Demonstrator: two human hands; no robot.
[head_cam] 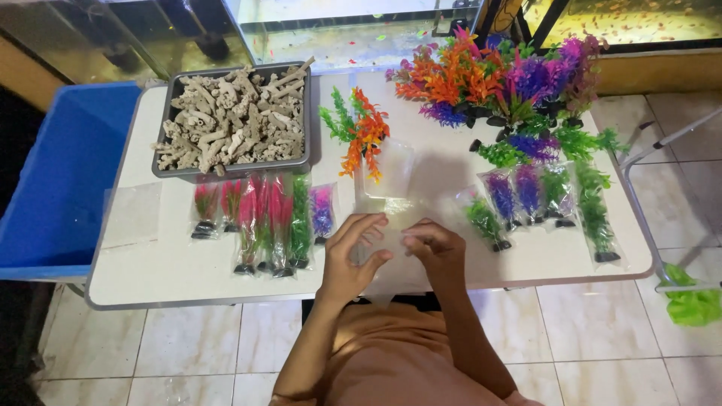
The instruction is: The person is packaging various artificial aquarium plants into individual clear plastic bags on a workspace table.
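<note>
Head view.

Your left hand (352,252) and right hand (434,246) meet at the near edge of the white tabletop (150,263), about mid-length. Fingers of both pinch a clear plastic bag (385,225), thumbs and fingertips closed together on its thin film; the bag is hard to make out against the white surface.

Just beyond your hands: a loose orange-and-green plastic aquarium plant (359,134), lying toward the middle of the tabletop, with a second clear bag (395,169) just beside it.

Left of your left hand: a row of bagged red, pink and green plants (263,222) along the near-left part.

Far-left corner: a grey tray (307,113) heaped with pale coral rubble (233,116).

Far-right corner: a pile of loose orange, purple and green plants (511,83).

Right of your right hand: bagged purple and green plants (541,203) toward the right edge.

Near-left edge: a stack of clear bags (134,214).

Off the left edge: a blue tub (60,180). Beyond the far edge: glass fish tanks (353,30).
</note>
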